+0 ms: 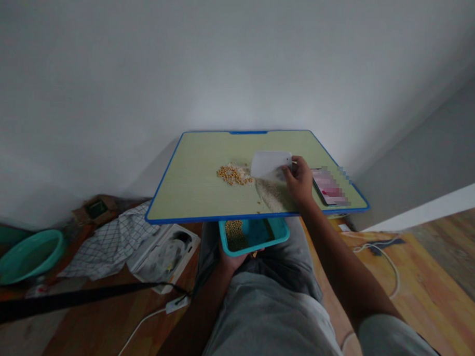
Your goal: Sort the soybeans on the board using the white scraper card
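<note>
My right hand (pixel 299 179) pinches the end of a white translucent scraper (pixel 269 164) and holds it over the tabletop. Just left of the scraper's edge lies a heap of yellow beans (pixel 233 175), mixed with pale grains. Beneath the scraper and my wrist spreads a layer of fine beige grain (pixel 274 195). Below the table's front edge, my left hand (pixel 233 258) grips a turquoise tray (pixel 254 247) from underneath, its fingers mostly hidden. Yellow beans and smaller greenish ones (pixel 235 235) rest in the tray's left part.
The small table (pixel 193 197) has a blue rim and stands against the wall. A phone-like device (pixel 330 186) lies at its right. On the floor at left are a turquoise basin (pixel 30 256), a checked cloth (pixel 112 244) and an open white box (pixel 166 256). Cables (pixel 392 266) run at right.
</note>
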A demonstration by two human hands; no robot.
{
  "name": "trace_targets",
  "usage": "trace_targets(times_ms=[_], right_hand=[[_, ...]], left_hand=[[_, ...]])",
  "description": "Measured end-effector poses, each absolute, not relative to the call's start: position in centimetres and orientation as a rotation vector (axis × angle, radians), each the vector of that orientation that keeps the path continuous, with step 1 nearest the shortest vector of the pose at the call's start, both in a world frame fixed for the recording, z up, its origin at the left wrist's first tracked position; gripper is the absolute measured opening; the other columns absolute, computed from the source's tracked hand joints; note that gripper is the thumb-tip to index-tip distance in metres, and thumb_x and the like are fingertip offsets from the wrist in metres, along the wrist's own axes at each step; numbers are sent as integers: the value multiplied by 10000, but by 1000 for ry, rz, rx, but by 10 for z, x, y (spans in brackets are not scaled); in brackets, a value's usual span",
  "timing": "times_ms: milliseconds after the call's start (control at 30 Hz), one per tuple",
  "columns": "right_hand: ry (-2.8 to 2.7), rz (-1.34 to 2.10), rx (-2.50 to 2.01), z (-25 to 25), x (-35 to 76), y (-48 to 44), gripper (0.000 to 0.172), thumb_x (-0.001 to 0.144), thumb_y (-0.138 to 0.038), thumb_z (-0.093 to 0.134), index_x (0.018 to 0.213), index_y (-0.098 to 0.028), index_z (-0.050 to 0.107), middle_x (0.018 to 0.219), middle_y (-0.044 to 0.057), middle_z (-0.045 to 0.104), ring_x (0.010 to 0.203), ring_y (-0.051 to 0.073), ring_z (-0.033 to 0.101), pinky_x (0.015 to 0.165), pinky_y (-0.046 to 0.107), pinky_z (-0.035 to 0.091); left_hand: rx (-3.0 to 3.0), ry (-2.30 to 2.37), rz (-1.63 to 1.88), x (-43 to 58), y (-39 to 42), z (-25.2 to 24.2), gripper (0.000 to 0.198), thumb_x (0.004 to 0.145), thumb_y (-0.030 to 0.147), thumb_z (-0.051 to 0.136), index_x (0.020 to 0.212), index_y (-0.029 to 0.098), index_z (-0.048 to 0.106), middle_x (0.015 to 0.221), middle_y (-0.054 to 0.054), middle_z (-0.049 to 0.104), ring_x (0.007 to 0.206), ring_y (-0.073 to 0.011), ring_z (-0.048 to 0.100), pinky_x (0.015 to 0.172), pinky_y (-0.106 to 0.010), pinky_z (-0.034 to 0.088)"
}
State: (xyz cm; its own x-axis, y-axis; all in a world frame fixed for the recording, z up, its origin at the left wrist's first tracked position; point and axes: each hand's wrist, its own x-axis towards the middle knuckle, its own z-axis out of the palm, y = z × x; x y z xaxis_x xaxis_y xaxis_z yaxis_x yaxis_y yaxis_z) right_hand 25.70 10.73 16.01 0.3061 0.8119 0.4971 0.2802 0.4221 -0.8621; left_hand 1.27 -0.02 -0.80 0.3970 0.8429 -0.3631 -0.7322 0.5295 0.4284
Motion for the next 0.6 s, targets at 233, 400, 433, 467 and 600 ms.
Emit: trace_targets(times_ms=[233,400,433,467,600], right_hand=[[-1215,476,-1120,158,259,109,325,854,-440,746,1088,-288,579,777,-23,586,702,202,555,617,305,427],[-1230,502,-1130,157,259,109,324,847,-424,761,1086,-288,591,771,-27,585,714,205,564,618,300,439],[-1244,515,-1124,158,258,108,320,852,-427,763,1086,-287,595,765,-29,583,710,203,566,616,299,441],[-1256,527,-1117,158,257,108,318,856,-431,765,1086,-286,599,762,-30,584,707,201,569,614,298,445],[-1252,538,-1095,157,257,107,313,875,-431,770,1095,-278,608,775,-24,600,708,196,578,611,295,455]], left_hand=[[145,574,1009,12,1,-6,635,1050,679,316,1346,308,737,1561,-148,688,1363,-461,647,1028,-777,558],[169,570,1014,14,0,-7,653,1034,704,317,1278,302,770,1488,-168,730,1344,-467,653,1024,-778,554],[173,572,1013,14,-1,-7,656,1035,702,308,1269,301,771,1469,-164,741,1331,-466,659,1017,-780,554],[173,573,1012,14,-1,-7,660,1039,698,298,1265,298,771,1458,-161,747,1318,-465,665,1010,-780,556],[189,558,1014,13,0,-8,650,1044,689,312,1310,301,761,1512,-161,714,1310,-481,664,997,-786,553]])
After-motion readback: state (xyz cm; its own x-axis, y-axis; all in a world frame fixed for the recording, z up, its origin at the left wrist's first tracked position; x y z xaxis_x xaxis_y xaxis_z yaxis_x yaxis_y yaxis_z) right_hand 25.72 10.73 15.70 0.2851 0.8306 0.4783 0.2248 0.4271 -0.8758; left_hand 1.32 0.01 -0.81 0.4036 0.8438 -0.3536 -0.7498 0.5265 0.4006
